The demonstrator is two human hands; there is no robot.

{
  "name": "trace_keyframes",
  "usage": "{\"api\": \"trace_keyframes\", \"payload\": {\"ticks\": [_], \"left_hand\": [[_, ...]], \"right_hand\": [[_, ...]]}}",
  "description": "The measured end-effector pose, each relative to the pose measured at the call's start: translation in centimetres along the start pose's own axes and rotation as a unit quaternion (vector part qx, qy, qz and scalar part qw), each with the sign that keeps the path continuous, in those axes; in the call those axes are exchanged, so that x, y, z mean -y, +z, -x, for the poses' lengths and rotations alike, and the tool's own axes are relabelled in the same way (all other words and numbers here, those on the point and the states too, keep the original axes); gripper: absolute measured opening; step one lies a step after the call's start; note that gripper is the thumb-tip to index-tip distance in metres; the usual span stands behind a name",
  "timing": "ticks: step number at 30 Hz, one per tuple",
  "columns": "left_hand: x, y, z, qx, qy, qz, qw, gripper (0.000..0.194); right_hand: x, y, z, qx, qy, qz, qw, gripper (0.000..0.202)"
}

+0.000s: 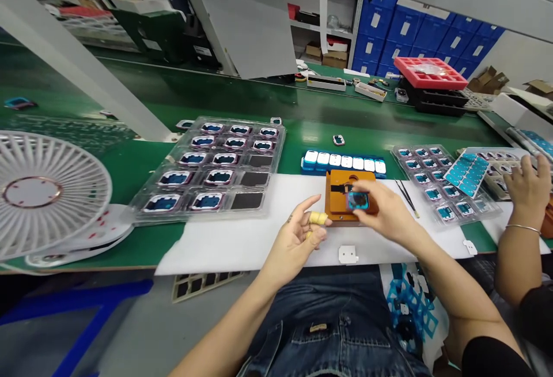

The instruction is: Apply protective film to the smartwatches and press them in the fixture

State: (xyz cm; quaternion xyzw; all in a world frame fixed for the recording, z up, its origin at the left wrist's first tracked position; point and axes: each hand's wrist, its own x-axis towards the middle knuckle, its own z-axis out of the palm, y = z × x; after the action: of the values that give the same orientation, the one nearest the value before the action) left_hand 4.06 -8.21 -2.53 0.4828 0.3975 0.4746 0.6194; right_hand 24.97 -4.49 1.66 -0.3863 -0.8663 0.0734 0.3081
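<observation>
Right hand point(389, 210) pinches small rounded-square blue-faced part point(358, 200) at orange block fixture point(336, 178); uneven pinch could let it slip. Left hand point(297, 237): fingers loosely parted, seemingly empty.

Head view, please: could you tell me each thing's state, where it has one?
Right hand: pinching part
Part: held at orange block
Left hand: partly open
Large tray: partly filled
Tweezers: lying, tips apart
Fan: on or off unclear
</observation>
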Motion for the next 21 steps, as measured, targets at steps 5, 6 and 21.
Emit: {"api": "trace_keyframes", "payload": {"ticks": [5, 6, 21], "left_hand": [[0.3, -0.8, 0.3, -0.009, 0.011, -0.010, 1.000, 0.064], [0.3, -0.8, 0.4, -0.011, 0.010, -0.012, 1.000, 0.063], [0.8, -1.0, 1.0, 0.002, -0.009, -0.035, 0.999, 0.061]], "right_hand": [[-2.7, 0.0, -2.5, 0.061, 0.128, -0.022, 0.990, 0.061], [-2.8, 0.0, -2.7, 0.069, 0.137, -0.022, 0.988, 0.062], [-3.1, 0.5, -0.4, 0.201, 0.015, 0.039, 0.979, 0.085]]}}
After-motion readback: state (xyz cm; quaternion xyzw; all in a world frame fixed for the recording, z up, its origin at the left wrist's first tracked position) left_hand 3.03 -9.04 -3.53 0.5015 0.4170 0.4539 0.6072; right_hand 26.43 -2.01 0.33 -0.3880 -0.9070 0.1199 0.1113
